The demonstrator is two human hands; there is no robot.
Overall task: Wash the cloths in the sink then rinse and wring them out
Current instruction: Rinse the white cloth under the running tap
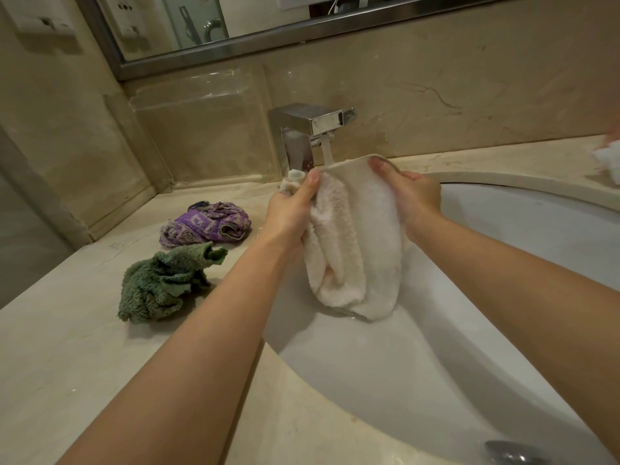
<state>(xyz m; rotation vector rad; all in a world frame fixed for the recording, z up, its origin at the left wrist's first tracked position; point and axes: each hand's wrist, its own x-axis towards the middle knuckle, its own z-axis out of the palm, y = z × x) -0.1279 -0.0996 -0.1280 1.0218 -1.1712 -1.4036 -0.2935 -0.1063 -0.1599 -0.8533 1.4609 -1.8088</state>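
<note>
Both hands hold one white cloth [355,243] up over the sink [503,229], just in front of the faucet [303,135]. On the side nearer the faucet's base, the left hand [290,218] grips a bunched edge of the cloth, thumb lying up along the fabric and fingers curled round it. On the other side, the right hand [409,193] holds the cloth's top edge, its fingers tucked behind the fabric and its thumb in front. The cloth's upper hem stretches between the two hands directly below the faucet's spout, where a thin stream of water falls onto it. The rest of the cloth hangs down in thick, wet folds into the white basin, its lowest end close to the basin's surface; whether it touches cannot be told.

Left of the faucet, on the beige stone counter [67,347], lie two more cloths. A purple patterned cloth [204,228] sits crumpled nearer the faucet. A green cloth [164,281] lies crumpled farther from it, toward the viewer, just beside the purple one. Behind the faucet rises a beige stone wall with a mirror [208,31] above it. The metal drain [510,453] shows at the basin's near edge.
</note>
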